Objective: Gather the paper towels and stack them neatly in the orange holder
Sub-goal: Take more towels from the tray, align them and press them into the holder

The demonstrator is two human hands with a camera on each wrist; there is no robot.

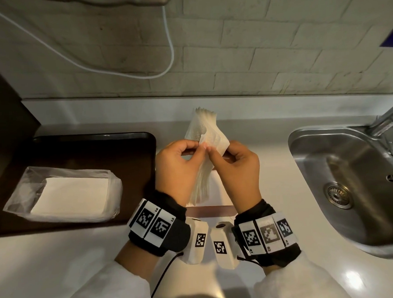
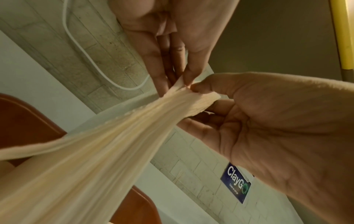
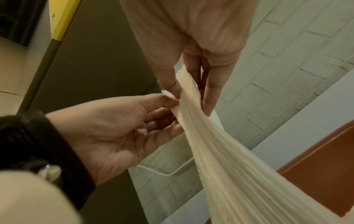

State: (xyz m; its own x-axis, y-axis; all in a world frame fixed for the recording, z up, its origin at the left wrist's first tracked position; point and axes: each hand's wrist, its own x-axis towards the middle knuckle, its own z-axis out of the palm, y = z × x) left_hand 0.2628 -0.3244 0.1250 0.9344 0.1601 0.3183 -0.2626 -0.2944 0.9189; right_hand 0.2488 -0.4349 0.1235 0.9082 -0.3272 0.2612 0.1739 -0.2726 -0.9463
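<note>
The head view looks steeply down from above at the worktop (image 1: 246,128). Both wrist views sit very close, perhaps angled upward, sharing the hands (image 2: 193,91) and brick wall (image 3: 287,45).

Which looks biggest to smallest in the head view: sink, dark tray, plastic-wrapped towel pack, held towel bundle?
1. Dark tray and sink: alike, and the frame cuts off part of the sink, so unranked.
2. Plastic-wrapped towel pack.
3. Held towel bundle, partly hidden by both hands and nearer the camera.
</note>
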